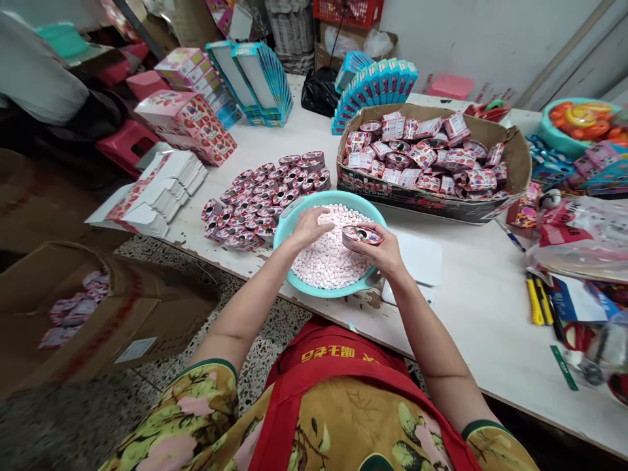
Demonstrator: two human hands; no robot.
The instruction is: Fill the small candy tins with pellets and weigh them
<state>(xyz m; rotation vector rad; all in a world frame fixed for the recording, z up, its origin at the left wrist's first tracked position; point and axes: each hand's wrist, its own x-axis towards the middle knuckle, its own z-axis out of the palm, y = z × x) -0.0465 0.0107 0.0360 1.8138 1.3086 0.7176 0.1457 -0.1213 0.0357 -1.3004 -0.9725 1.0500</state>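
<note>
A teal basin (289, 221) full of small pale pink candies (328, 258) stands at the table's near edge. My right hand (383, 247) grips a small round strawberry-print tin (361, 235) over the basin, its hole facing up. My left hand (310, 226) hovers over the candies with fingers curled together as in a pinch; what they hold is too small to see. Rows of the same round tins (265, 196) lie on the table left of the basin.
A cardboard tray (517, 160) of packed strawberry boxes sits behind the basin. Flat carton blanks (161, 190), stacked boxes (189, 121) and blue display packs (375, 85) lie at the back left. An open carton (78, 307) stands on the floor. Another person's sleeve (36, 72) is far left.
</note>
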